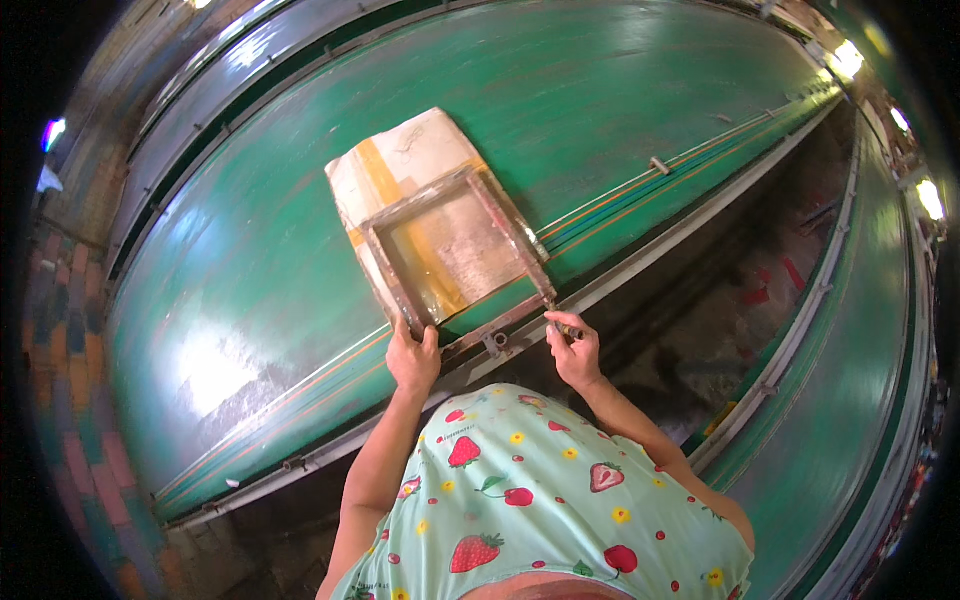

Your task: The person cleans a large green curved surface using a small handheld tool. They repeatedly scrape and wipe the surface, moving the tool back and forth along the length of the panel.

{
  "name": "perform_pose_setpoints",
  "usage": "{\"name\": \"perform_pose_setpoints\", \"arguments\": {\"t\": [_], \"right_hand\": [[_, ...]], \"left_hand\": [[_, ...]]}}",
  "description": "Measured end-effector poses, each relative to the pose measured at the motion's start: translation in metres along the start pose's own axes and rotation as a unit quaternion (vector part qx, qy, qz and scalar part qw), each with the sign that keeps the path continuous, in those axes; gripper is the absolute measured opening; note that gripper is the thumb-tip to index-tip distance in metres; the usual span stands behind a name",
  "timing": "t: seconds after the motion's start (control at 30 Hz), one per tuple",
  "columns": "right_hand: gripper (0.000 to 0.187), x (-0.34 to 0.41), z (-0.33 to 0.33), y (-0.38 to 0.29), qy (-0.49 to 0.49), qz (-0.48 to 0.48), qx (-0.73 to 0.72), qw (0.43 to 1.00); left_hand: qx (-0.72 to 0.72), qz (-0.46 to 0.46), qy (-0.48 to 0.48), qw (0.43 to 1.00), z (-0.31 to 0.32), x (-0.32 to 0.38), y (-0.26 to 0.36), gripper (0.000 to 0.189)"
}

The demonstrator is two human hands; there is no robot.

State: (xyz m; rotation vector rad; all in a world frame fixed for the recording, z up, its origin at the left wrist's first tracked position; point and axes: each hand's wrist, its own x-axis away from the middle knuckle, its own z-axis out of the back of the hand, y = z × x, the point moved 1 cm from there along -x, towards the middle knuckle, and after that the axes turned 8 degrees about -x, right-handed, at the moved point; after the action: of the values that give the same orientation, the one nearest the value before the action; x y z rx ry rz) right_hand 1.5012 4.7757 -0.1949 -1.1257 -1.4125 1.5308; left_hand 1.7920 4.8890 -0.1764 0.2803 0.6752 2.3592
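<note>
A worn rectangular frame (pixel 512 234), apparently wooden, lies partly on a white taped block or box (pixel 421 146) whose material I cannot tell. Its near side reaches past the block towards the table's edge. My left hand (pixel 414 355) grips the frame's near left corner, thumb on top. In my right hand (pixel 576 351) is a small dark-handled tool (pixel 571 331), its tip at the frame's near right corner. The exact kind of tool cannot be made out. Yellow-brown tape (pixel 379 174) runs along the block and shows through the frame's opening.
Beneath lies a long green table (pixel 300 247) with a metal edge rail (pixel 615 289) carrying small clamps, one (pixel 495 343) between my hands. Coloured lines run along the near edge. A small metal piece (pixel 660 166) sits on them. Across a dark gap stands another green table (pixel 847 375).
</note>
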Motion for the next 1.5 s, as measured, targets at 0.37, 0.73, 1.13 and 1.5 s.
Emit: {"name": "perform_pose_setpoints", "arguments": {"t": [0.37, 0.73, 1.13, 1.5], "right_hand": [[0.02, -0.02, -0.02, 0.005, -0.039, 0.123, 0.09, 0.988], [0.039, 0.007, -0.024, -0.017, -0.026, 0.098, 0.118, 0.988], [0.026, 0.094, -0.068, -0.06, -0.021, 0.118, 0.402, 0.908], [0.029, 0.106, -0.102, -0.07, -0.015, 0.137, 0.499, 0.856]], "left_hand": [[-0.013, 0.026, -0.014, 0.999, 0.003, 0.001, -0.012, 0.066], [0.199, 0.016, -0.046, 0.979, -0.011, -0.015, -0.061, 0.073], [0.122, -0.452, 0.052, 0.882, 0.053, 0.003, -0.026, 0.083], [-0.079, -0.592, -0.078, 0.798, 0.001, -0.009, 0.024, 0.036]]}}
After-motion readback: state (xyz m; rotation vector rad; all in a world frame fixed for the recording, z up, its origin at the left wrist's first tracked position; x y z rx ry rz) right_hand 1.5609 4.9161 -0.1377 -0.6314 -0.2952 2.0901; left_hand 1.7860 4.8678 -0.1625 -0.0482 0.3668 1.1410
